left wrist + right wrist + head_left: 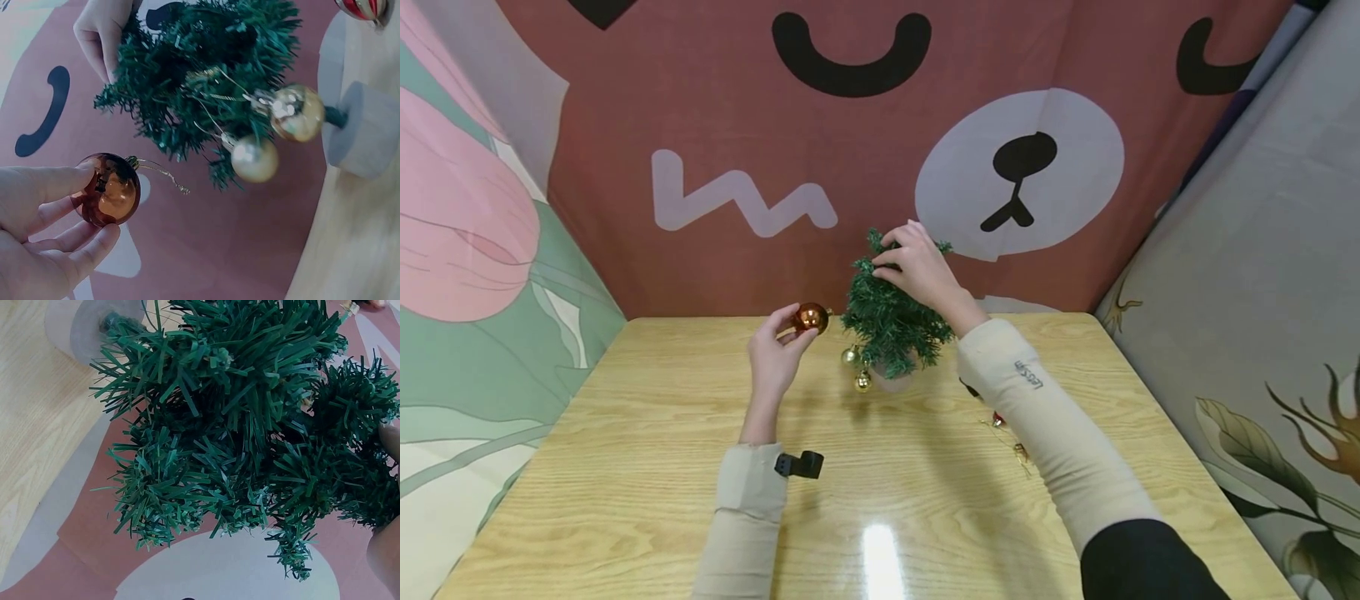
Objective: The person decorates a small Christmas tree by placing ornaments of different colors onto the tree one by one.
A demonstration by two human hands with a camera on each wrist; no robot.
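Note:
My left hand (773, 354) pinches a shiny copper Christmas ball (812, 317) between thumb and fingers, left of a small artificial Christmas tree (891, 321). A gold cord (164, 173) trails loose from the ball's cap in the left wrist view. Reaching across from the right, my right hand (917, 265) grips the tree's upper branches, its fingers on either side of the greenery at the right wrist view's edge. Two gold balls hang low on the tree's left side, a glossy one (297, 113) and a matte one (255, 159). The tree's pale round base (892, 379) stands on the table.
A red ornament (997, 419) and a small gold ornament (1021, 452) with cord lie on the wooden table (647, 467), partly beside my right sleeve (1045, 417). Behind the table hangs a reddish-brown cloth (737, 275) with a cartoon face. Patterned cloths flank both sides.

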